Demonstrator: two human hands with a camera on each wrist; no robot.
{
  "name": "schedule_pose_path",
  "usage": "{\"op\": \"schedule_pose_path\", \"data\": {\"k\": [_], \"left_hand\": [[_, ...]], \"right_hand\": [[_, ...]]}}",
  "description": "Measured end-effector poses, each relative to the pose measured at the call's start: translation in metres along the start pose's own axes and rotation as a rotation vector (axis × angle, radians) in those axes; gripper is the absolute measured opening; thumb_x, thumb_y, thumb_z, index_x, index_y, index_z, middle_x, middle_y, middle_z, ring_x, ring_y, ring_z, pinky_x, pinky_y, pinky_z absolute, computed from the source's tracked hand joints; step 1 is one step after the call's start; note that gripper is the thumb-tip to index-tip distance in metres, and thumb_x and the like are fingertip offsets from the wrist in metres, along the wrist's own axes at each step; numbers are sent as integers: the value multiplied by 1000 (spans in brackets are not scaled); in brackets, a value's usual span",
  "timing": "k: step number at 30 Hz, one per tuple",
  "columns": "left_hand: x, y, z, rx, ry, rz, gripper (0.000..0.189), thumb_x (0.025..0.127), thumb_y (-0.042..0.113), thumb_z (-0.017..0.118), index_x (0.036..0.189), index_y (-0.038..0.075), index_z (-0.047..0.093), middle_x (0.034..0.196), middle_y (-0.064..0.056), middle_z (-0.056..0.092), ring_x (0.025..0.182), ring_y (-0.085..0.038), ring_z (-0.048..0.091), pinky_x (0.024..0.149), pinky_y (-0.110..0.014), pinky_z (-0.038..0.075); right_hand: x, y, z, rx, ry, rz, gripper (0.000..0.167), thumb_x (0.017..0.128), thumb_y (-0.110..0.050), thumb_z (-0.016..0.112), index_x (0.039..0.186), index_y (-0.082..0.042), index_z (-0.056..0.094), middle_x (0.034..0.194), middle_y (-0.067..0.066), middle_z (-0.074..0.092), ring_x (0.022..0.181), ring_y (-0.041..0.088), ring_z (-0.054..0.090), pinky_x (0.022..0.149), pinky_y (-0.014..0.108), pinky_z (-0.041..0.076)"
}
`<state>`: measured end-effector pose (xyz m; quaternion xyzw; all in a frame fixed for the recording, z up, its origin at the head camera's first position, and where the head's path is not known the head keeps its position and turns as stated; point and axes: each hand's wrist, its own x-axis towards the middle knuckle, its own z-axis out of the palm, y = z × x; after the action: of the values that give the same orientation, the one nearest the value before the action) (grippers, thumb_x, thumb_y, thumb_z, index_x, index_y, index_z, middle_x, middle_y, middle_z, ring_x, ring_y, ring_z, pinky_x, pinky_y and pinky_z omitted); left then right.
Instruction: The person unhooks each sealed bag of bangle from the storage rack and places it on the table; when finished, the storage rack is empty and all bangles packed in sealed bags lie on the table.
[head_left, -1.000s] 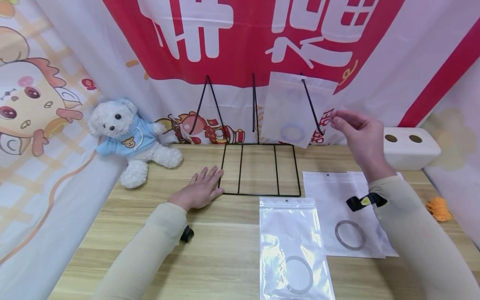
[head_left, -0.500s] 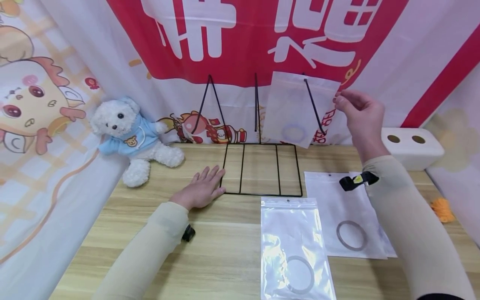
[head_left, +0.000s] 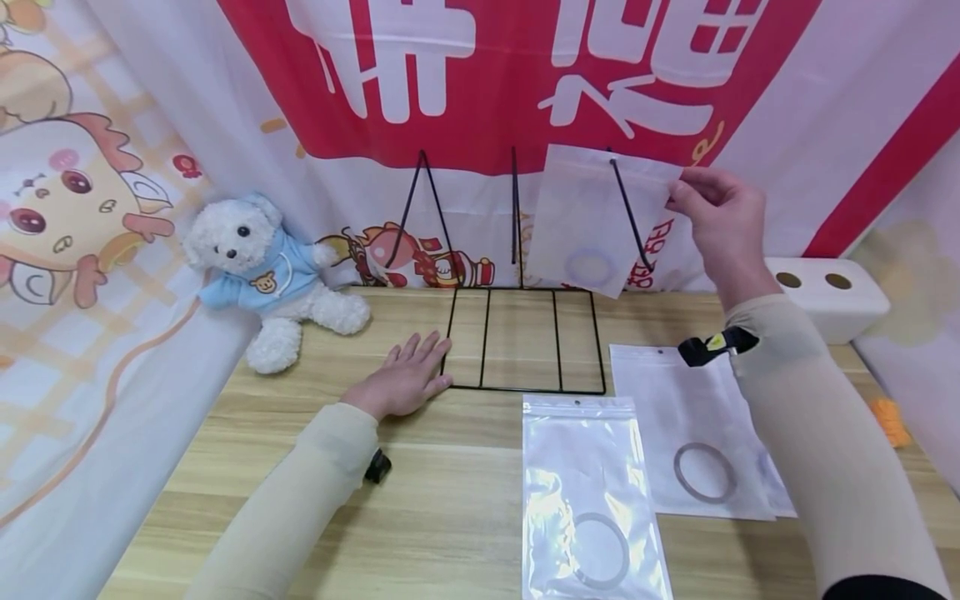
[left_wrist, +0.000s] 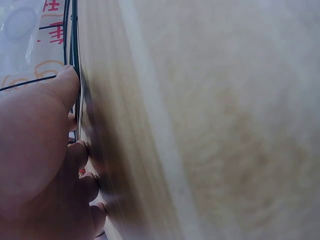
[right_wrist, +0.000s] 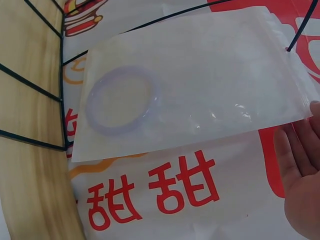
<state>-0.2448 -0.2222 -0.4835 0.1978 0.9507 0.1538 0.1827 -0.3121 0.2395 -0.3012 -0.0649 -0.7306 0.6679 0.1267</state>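
Observation:
A frosted zip bag (head_left: 566,212) with a pale ring (right_wrist: 92,105) inside hangs by its top hole on the right hook (head_left: 630,212) of a black wire rack (head_left: 517,389). At the bag's upper right corner, my right hand (head_left: 723,221) pinches the edge between thumb and fingers. My left hand (head_left: 401,379) lies palm down on the table with fingers spread, touching the left side of the rack's base. In the left wrist view, the left thumb (left_wrist: 67,87) is beside the rack's wire. The rack's left and middle hooks carry nothing.
A zip bag with a ring (head_left: 577,467) lies in front of the rack; overlapping bags (head_left: 652,417) lie right of it, partly under my right arm. A white teddy bear (head_left: 273,283) sits at left. A white box with holes (head_left: 832,304) stands at right.
My right hand has risen along the bag's right edge to its upper corner and now pinches it. The bag still hangs on the hook. My left hand has stayed in place.

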Motion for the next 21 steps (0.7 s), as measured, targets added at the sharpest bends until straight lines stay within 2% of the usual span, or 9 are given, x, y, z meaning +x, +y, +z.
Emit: {"op": "schedule_pose_path", "data": {"k": [4,9,13,21], "left_hand": [[5,-6,4,11,0,-8,77,114,61,36,176,26,9,184,-3,-4,170,-38,-8,136,-66,-3],[6,-7,5,17,2,-6,78,113,61,37,176,25,9,185,-5,-3,170,-38,-7,136,-66,-3],[4,-4,3,12,4,-4,78,113,61,38,176,25,9,184,-6,-3,170,-39,-7,136,-66,-3],[0,0,0,6,5,11,78,113,62,35,176,24,10,185,-7,-2,170,-42,-6,134,-70,-2]], "right_hand": [[0,-3,0,-40,-6,6,47,96,-43,79,139,-26,74,127,-7,75,122,13,73,129,35,41],[1,-3,0,-32,-2,12,48,94,-45,81,138,-26,75,129,-7,75,123,14,73,128,34,42],[2,-3,1,-11,8,7,48,92,-45,82,136,-25,76,129,-6,75,121,14,74,126,33,44],[1,-3,5,80,5,-10,44,91,-36,83,131,-19,78,119,-4,75,115,17,75,120,32,50]]}}
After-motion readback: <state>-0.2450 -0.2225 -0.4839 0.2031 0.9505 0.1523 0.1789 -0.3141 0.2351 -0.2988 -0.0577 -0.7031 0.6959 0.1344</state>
